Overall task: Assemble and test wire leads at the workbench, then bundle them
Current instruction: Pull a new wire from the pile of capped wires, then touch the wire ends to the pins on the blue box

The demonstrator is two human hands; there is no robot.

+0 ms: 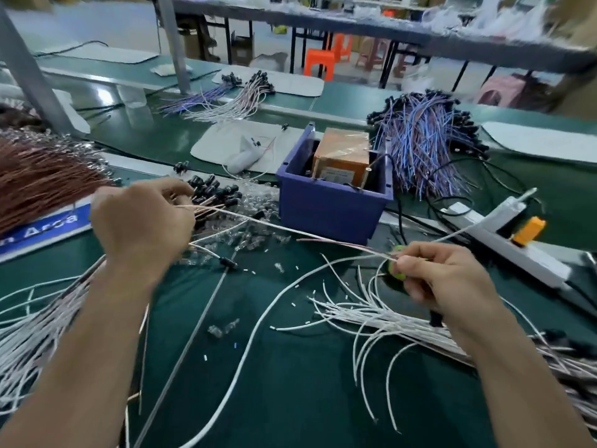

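My left hand (142, 221) grips a small bunch of thin leads near a heap of black connectors (214, 192) at the bench's middle left. One thin white-and-pink wire lead (281, 228) stretches from that hand across to my right hand (442, 279), which pinches its far end and also holds a small green tool (395, 266). Below my right hand lies a fanned bundle of white wire leads (371, 315). More white leads (29, 334) spread under my left forearm.
A blue bin (329, 202) with an orange box stands behind the hands. Blue-purple wire bundles (423, 147) lie at the back right, brown wires (42, 179) at the left. A white power strip (504, 240) with an orange plug sits at the right. Loose clear caps (245, 234) litter the green mat.
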